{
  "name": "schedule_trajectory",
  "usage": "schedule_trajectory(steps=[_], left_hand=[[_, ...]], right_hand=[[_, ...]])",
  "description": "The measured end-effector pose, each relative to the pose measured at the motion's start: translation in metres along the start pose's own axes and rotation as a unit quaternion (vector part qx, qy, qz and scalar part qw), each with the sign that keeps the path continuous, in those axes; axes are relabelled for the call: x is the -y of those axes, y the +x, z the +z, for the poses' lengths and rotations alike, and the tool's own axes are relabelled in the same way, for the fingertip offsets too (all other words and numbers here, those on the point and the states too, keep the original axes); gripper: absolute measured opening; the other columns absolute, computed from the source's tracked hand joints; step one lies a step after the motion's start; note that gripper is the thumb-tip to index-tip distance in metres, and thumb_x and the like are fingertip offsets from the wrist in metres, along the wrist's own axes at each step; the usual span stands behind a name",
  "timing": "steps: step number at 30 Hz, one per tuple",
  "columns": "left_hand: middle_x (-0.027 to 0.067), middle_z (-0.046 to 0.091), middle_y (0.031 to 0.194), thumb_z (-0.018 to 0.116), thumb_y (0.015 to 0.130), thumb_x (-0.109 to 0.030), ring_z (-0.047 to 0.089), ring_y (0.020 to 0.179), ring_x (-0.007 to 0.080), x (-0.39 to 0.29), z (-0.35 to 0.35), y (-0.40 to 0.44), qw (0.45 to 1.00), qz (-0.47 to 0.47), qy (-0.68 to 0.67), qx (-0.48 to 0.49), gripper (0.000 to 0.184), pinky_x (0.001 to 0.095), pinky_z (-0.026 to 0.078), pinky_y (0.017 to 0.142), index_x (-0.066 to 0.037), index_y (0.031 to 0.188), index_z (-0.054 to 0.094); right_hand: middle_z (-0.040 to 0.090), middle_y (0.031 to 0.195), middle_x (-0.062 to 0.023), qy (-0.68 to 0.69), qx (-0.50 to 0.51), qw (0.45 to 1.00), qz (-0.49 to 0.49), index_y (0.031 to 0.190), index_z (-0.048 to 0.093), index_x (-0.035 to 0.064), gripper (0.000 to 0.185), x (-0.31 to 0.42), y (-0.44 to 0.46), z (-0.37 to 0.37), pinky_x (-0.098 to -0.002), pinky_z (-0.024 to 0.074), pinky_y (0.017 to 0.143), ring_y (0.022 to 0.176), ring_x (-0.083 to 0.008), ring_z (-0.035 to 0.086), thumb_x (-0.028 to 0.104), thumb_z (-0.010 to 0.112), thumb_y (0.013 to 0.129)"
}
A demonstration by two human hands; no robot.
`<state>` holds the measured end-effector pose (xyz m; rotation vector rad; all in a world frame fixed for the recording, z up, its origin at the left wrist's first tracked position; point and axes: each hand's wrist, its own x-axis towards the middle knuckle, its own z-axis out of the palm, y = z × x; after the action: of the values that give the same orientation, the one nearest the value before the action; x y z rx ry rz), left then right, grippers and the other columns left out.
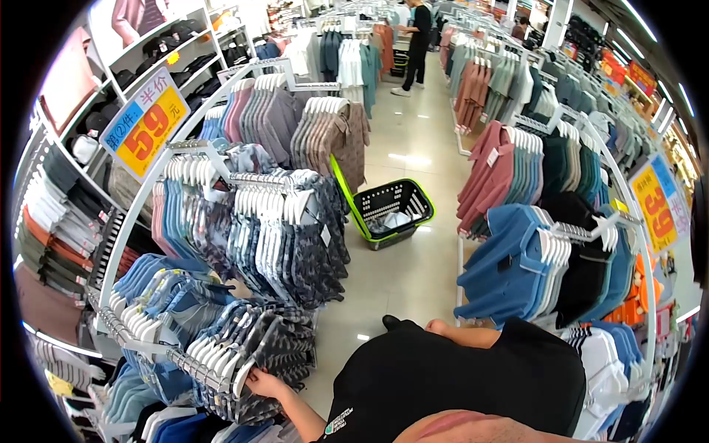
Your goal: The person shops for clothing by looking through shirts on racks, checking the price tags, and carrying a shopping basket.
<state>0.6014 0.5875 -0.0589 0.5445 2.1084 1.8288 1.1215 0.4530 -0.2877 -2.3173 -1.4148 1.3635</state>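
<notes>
My left hand (264,384) is at the front end of a rail of patterned shirts (277,343) at the lower left, its fingers closed at the white hanger (242,378) of the nearest shirt. White hangers line that rail, with dark leaf-print and blue shirts below them. My right hand (437,326) is beside my body, near the blue shirts on the right; it is mostly hidden behind my forearm and its fingers cannot be made out.
A black and green basket (395,214) with a pale item inside sits on the aisle floor. Clothes racks line both sides, with price signs (145,124) on them. Farther up the aisle stands a person in black (419,37).
</notes>
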Motion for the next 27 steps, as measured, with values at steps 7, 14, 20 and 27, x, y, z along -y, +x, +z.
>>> schedule_trajectory(steps=[7, 14, 20, 27], left_hand=[[0.0253, 0.066, 0.104, 0.058, 0.091, -0.020, 0.063, 0.087, 0.0394, -0.036, 0.013, -0.004, 0.971, 0.091, 0.222, -0.014, 0.033, 0.0426, 0.048, 0.077, 0.010, 0.104, 0.063], [0.0257, 0.067, 0.095, 0.055, 0.093, -0.027, 0.061, 0.087, 0.0447, -0.031, 0.010, -0.024, 0.902, 0.115, 0.415, -0.015, 0.035, 0.0477, 0.046, 0.077, 0.005, 0.100, 0.067], [0.0184, 0.065, 0.099, 0.058, 0.090, -0.024, 0.059, 0.093, 0.0388, -0.040, -0.005, -0.050, 0.872, 0.176, 0.455, -0.040, 0.026, 0.0446, 0.047, 0.079, -0.002, 0.102, 0.066], [0.0202, 0.067, 0.094, 0.059, 0.090, -0.021, 0.064, 0.085, 0.0369, -0.087, -0.025, -0.061, 0.900, 0.211, 0.373, -0.077, 0.023, 0.0400, 0.049, 0.077, -0.001, 0.098, 0.068]], right_hand=[[0.070, 0.072, -0.0100, -0.085, -0.022, 0.995, -0.050, 0.075, 0.068, 0.0060, 0.023, 0.024, 0.089, -0.083, -0.0366, 0.0527, 0.065, 0.062, -0.0211, 0.066, 0.025, 0.058, 0.081], [0.070, 0.075, -0.0101, -0.061, 0.041, 0.993, -0.095, 0.080, 0.070, 0.0063, 0.025, 0.054, 0.128, -0.085, -0.0378, 0.0531, 0.071, 0.071, -0.0255, 0.067, 0.029, 0.060, 0.080], [0.070, 0.086, -0.0149, -0.115, 0.108, 0.982, -0.103, 0.087, 0.071, 0.0068, 0.030, 0.057, 0.118, -0.075, -0.0403, 0.0527, 0.076, 0.079, -0.0309, 0.067, 0.033, 0.060, 0.080], [0.068, 0.067, -0.0148, -0.109, 0.155, 0.973, -0.128, 0.078, 0.067, -0.0025, 0.027, 0.035, 0.110, -0.086, -0.0394, 0.0555, 0.061, 0.059, -0.0248, 0.067, 0.018, 0.051, 0.087]])
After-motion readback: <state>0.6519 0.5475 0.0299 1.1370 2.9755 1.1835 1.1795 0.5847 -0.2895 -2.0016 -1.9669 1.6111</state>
